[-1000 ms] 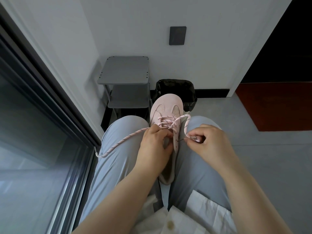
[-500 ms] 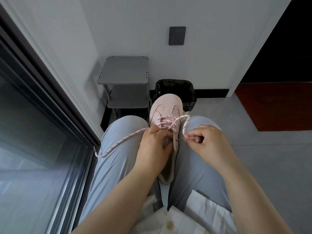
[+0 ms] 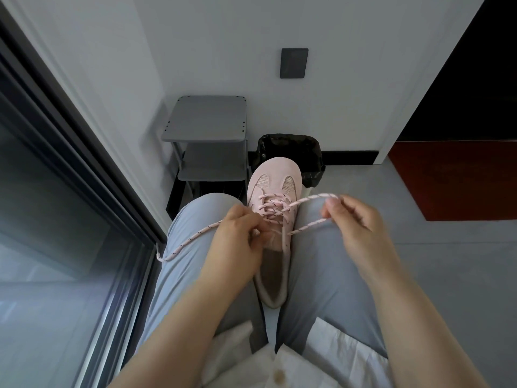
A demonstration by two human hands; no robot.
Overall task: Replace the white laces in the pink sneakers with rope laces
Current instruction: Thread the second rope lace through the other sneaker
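A pink sneaker (image 3: 275, 183) rests wedged between my knees, toe pointing away. A pink rope lace with dark flecks (image 3: 306, 199) crisscrosses its eyelets. My left hand (image 3: 237, 239) grips the sneaker's upper by the eyelets, fingers pinched on it. Over my right thigh, my right hand (image 3: 354, 219) pinches a loop of the rope lace, which runs taut back to the shoe. The lace's other end trails left across my left thigh and hangs off it (image 3: 179, 246). No white lace is visible.
A grey two-tier stand (image 3: 208, 121) and a black-lined bin (image 3: 289, 147) stand against the wall beyond the shoe. A dark glass door frame (image 3: 84, 169) runs along my left. Grey floor and a red mat (image 3: 458, 177) lie to the right.
My right hand has moved right and slightly away from the shoe, drawing the lace out through an eyelet into a longer taut loop. My left hand stays on the sneaker.
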